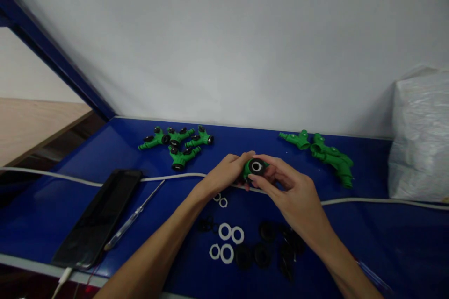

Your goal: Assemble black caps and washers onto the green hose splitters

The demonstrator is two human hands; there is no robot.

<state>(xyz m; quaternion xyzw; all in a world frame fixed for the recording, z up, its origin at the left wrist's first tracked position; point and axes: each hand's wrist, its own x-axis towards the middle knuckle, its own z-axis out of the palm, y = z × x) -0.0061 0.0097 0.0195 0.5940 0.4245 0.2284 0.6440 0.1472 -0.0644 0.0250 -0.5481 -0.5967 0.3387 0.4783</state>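
A blue workbench (pixel 351 224) runs under a pale wall, with a white plastic bag (pixel 421 135) at its far right and a white cable (pixel 168 178) stretched across it from side to side. A dark phone (pixel 100 217) lies flat at the near left, plugged in at its near end, and a clear-handled screwdriver (pixel 135 217) rests just beside it. Toward the back left sits a cluster of green Y-shaped hose connectors (pixel 178 142) already carrying black rings on their ports; these look finished. At the back right lies a pile of bare green connector bodies (pixel 329 156) with no black rings, which look like the share not yet done. Near the front edge, between the forearms, lie loose white washers (pixel 226 240) and, just to their right, loose black rings (pixel 270 245), so parts remain on hand. By this count the job looks somewhere around the middle. In the centre both hands meet above the cable. The left hand (pixel 224 175) curls round the far side of one green connector (pixel 255 167), fingers pressed on its body. The right hand (pixel 291 191) comes in from the other side, thumb and fingertips pinching the black ring with a white centre that faces the camera. The connector lies held between the two hands, lifted clear of the bench.
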